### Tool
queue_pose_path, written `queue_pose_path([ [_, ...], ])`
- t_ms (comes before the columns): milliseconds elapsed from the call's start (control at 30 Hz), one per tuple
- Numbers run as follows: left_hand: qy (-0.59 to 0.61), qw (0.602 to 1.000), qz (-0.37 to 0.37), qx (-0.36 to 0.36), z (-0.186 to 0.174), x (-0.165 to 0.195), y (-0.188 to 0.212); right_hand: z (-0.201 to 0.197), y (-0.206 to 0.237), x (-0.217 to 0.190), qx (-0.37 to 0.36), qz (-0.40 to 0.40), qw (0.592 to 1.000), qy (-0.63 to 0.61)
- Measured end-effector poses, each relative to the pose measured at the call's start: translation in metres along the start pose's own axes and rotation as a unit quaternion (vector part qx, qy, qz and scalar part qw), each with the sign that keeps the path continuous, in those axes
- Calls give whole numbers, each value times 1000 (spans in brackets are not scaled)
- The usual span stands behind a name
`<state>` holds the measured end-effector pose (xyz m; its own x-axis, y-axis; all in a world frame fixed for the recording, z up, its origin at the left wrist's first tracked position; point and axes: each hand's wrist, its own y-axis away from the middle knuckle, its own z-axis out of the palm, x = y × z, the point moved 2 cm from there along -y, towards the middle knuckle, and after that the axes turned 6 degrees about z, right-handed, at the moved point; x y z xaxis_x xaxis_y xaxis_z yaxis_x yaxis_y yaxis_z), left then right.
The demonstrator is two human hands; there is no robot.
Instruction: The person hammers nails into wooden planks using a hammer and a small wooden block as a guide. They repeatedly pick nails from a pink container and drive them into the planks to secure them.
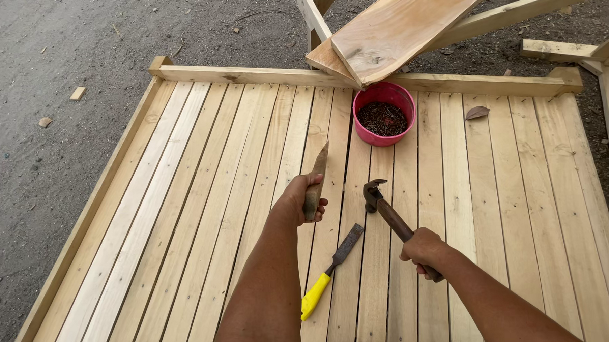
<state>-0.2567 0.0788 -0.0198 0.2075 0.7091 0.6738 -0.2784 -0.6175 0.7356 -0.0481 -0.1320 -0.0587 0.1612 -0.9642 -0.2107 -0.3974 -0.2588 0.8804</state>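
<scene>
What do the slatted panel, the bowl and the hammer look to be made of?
Slatted panel: pale bare wood, with visible grain, knots and rows of nail heads.
Bowl: probably plastic, smooth uniform pink, holding dark nails.
Hammer, in the right hand: dark, dull metal head, possibly rusted; brown handle, likely wood.

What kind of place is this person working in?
Probably an outdoor carpentry spot. A slatted wooden platform lies on bare dirt ground, a pink bowl of nails sits on it, and loose planks lean nearby.
</scene>
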Motion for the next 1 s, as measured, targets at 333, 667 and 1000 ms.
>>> queue_pose_path([
  [333,16,999,26,17,-11,62,19,-2,0,-1,-6,-8,1000,5],
  [667,-24,997,50,60,-15,68,13,-6,-6,3,-15,-3,1000,-5],
  [1000,-69,984,164,-14,3,102,14,0,-8,7,-18,-11,999,-27],
])
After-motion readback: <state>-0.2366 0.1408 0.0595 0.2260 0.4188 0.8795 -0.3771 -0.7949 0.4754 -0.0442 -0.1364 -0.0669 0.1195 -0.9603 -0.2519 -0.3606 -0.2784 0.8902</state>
